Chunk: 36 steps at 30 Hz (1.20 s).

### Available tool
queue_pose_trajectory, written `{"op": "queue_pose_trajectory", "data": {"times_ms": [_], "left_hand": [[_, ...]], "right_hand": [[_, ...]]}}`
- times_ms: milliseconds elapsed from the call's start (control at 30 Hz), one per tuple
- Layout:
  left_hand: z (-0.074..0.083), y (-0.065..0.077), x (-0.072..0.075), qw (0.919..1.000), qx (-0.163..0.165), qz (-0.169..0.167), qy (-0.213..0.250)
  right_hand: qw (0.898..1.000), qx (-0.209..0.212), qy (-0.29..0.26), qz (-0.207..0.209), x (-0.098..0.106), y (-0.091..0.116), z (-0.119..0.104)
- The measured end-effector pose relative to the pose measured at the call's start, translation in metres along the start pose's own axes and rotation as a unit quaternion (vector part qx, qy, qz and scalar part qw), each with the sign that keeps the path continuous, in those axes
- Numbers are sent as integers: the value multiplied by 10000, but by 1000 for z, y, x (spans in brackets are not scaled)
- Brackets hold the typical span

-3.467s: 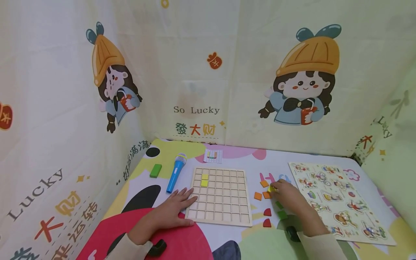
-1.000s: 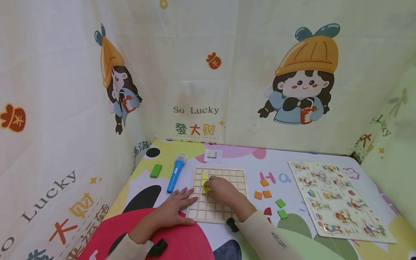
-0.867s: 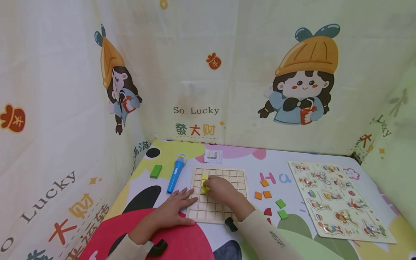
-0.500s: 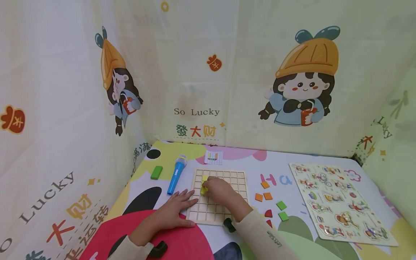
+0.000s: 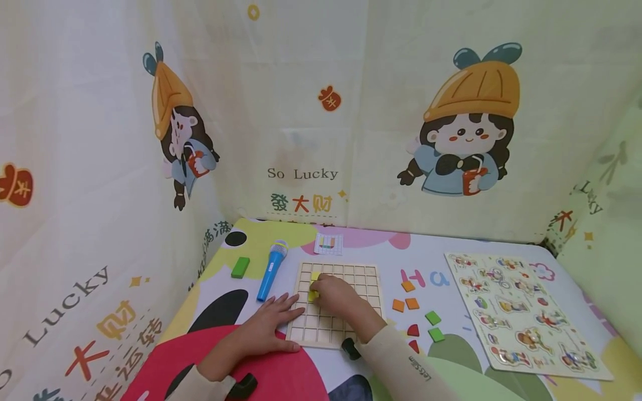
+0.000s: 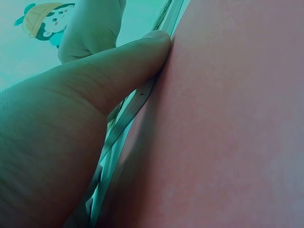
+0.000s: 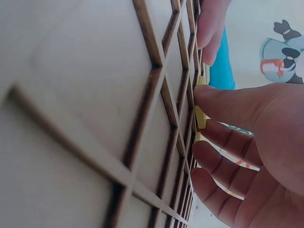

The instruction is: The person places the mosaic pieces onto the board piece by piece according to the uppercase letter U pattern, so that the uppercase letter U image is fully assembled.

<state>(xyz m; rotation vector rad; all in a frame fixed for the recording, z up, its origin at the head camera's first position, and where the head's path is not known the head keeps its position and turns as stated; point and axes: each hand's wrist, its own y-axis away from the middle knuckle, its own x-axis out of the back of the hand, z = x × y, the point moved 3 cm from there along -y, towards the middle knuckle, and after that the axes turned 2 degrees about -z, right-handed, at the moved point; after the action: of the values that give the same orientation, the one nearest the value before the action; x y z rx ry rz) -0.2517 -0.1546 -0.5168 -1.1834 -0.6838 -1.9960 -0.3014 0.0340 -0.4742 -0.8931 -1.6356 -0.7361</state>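
Note:
A wooden grid board (image 5: pixel 326 333) lies on the table, with a yellow square tile (image 5: pixel 315 275) in its upper left part. My right hand (image 5: pixel 341 301) is over the board, pinching another yellow tile (image 7: pixel 200 118) between thumb and forefinger at the grid ridges. Part of a yellow tile (image 5: pixel 313 296) shows below the fingertips in the head view; the fingers cover what lies between. My left hand (image 5: pixel 263 327) rests spread at the board's left edge, its thumb (image 6: pixel 137 57) against the near rim in the left wrist view.
Right of the board lie orange tiles (image 5: pixel 412 303), green tiles (image 5: pixel 436 335) and red quarter-round pieces (image 5: pixel 413 330). A picture puzzle board (image 5: pixel 526 312) is farther right. Left are a blue toy microphone (image 5: pixel 271 273) and a green block (image 5: pixel 240 267). A small pattern card (image 5: pixel 328 244) lies behind.
My right hand has carried a yellow tile from the loose pieces at the right to the board's left side, then shifted slightly left there. My left hand has stayed put.

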Motion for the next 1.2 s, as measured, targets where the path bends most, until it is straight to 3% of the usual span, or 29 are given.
{"op": "queue_pose_trajectory", "data": {"times_ms": [267, 667, 1033, 1200], "left_hand": [[0, 0, 0, 10000, 39, 9, 32], [0, 1, 0, 10000, 66, 12, 35], [2, 1, 0, 9999, 88, 39, 44], [2, 1, 0, 10000, 88, -2, 32]], "right_hand": [[9999, 81, 89, 33, 0, 0, 0], [9999, -153, -65, -45, 4, 5, -1], [9986, -376, -370, 70, 16, 35, 19], [9989, -344, -268, 188, 20, 54, 31]]}}
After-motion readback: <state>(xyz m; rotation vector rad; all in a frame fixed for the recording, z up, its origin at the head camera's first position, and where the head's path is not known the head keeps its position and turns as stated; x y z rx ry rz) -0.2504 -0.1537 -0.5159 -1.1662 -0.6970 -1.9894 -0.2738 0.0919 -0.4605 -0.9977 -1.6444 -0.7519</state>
